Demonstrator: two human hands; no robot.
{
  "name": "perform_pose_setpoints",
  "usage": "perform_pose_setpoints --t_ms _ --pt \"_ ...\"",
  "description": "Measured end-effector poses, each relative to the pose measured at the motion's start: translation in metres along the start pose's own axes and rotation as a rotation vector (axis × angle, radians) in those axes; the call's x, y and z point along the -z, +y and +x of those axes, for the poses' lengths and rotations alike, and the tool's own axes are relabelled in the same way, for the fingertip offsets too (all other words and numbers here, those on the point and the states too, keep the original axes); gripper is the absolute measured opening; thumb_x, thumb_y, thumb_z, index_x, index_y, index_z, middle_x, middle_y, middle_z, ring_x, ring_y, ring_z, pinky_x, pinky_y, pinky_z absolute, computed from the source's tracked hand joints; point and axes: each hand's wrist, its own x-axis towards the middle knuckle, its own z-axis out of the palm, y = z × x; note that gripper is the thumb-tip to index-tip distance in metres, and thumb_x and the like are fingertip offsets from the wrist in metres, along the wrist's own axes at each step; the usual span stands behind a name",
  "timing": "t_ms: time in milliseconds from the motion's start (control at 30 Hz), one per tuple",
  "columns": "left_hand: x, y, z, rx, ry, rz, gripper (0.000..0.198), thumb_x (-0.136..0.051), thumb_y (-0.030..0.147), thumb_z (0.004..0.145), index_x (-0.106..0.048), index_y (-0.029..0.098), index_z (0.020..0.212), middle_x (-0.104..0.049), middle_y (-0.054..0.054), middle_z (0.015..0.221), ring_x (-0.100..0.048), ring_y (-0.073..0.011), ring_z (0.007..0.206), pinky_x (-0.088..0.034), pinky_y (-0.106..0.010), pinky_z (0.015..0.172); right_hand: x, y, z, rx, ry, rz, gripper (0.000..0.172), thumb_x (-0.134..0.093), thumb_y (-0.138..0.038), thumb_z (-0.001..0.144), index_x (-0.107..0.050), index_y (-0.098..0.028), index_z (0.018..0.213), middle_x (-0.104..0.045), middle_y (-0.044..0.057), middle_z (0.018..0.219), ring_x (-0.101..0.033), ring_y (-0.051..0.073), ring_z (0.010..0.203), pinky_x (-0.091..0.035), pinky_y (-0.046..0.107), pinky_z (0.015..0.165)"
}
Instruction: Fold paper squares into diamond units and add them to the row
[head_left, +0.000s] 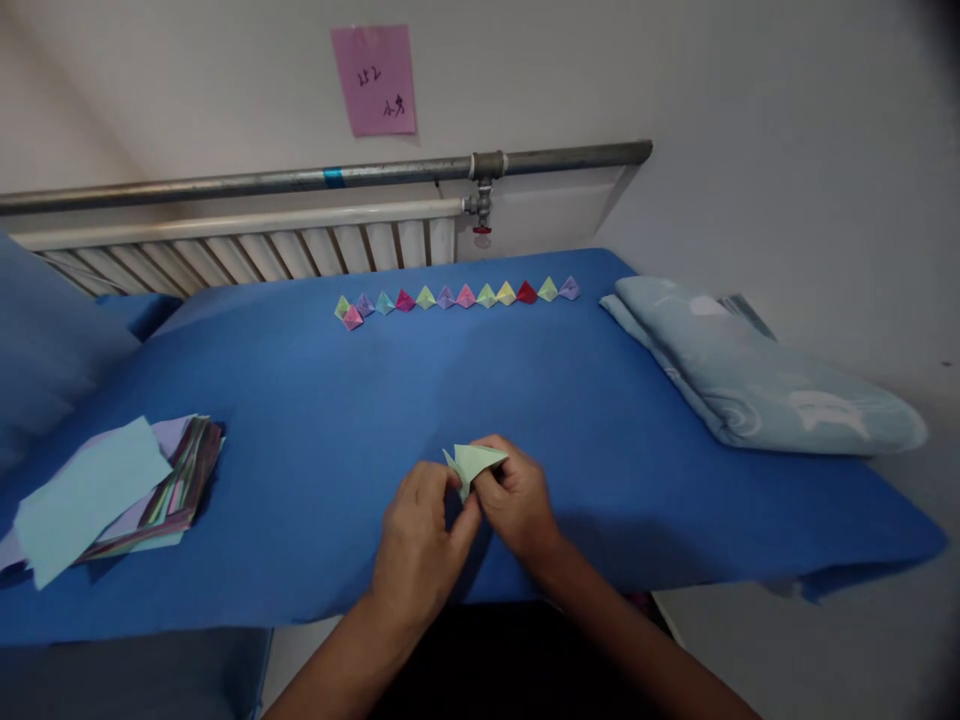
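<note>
Both my hands meet near the front edge of the blue-covered table (pixel 315 440). My left hand (pixel 420 545) and my right hand (pixel 517 500) pinch a small pale green folded paper (pixel 474 462) between their fingertips, holding it just above the cloth. A row of several finished folded paper pieces (pixel 457 296) in mixed colours lies along the far side of the table. A stack of coloured paper sheets (pixel 161 485) lies at the left, with a light blue sheet (pixel 90 495) on top.
A folded light blue blanket (pixel 757 375) lies on the table's right side. A blue cushion (pixel 45 340) is at the far left. Behind the table run a radiator (pixel 247 250) and a metal pipe (pixel 315 178); a pink note (pixel 375 80) hangs on the wall.
</note>
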Motion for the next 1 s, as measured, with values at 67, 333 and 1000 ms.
perform_pose_setpoints --t_ms 67,333,1000 --pt "-0.001 0.000 0.002 -0.001 0.010 0.027 0.006 -0.057 0.023 0.083 -0.051 0.021 0.082 -0.057 -0.001 0.076 -0.056 -0.0160 0.071 -0.044 -0.029 0.067 0.000 -0.002 -0.001 0.025 -0.001 -0.030 0.011 -0.051 -0.023 0.082 -0.059 -0.024 0.075 -0.063 0.001 0.072 -0.057 0.016 0.068 -0.043 0.027 0.063" --pt "-0.006 -0.006 0.007 -0.038 0.090 0.155 0.005 -0.048 0.019 0.088 -0.053 0.021 0.089 -0.059 -0.003 0.079 -0.058 -0.0167 0.071 -0.043 -0.029 0.067 0.000 0.001 0.000 0.173 -0.035 -0.187 0.013 -0.048 -0.025 0.087 -0.059 -0.024 0.080 -0.064 0.002 0.077 -0.059 0.017 0.074 -0.043 0.028 0.069" --pt "-0.009 -0.010 0.002 -0.164 0.169 0.063 0.014 -0.049 0.013 0.088 -0.057 0.022 0.096 -0.063 -0.002 0.077 -0.062 -0.0145 0.070 -0.047 -0.026 0.070 -0.004 0.009 0.004 0.239 0.025 -0.224 0.008 -0.050 -0.018 0.081 -0.056 -0.023 0.081 -0.062 0.002 0.077 -0.058 0.017 0.072 -0.044 0.028 0.069"
